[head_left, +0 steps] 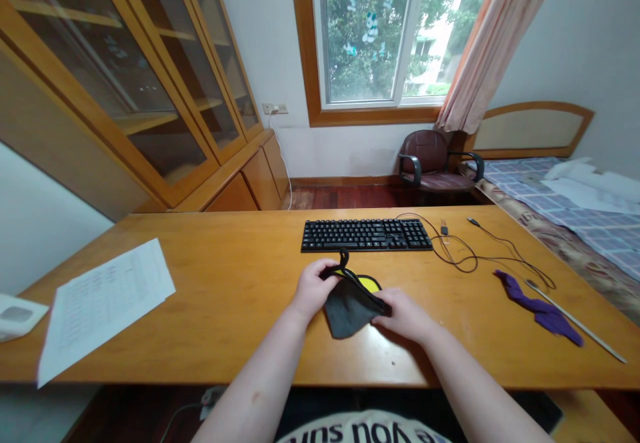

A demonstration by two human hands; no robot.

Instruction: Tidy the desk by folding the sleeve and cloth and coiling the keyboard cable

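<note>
Between my two hands is a dark grey fabric pouch [349, 311] with black edging and a yellow lining. A small black loop stands up at its left corner. My left hand [316, 287] pinches that corner, and my right hand [404, 313] grips the opposite edge. The mouth of the pouch gapes a little, so the yellow inside shows. It is held just over the desk; whether its lower tip touches the wood I cannot tell. Right behind it lies a black keyboard [367, 235].
The wooden desk [225, 296] bears printed sheets [107, 303] and a white object [20, 316] at left. At right lie a USB cable [505, 259], a purple cloth [540, 306] and a thin pale rod [575, 319]. Beyond stand a chair [425, 153] and a bed [575, 183].
</note>
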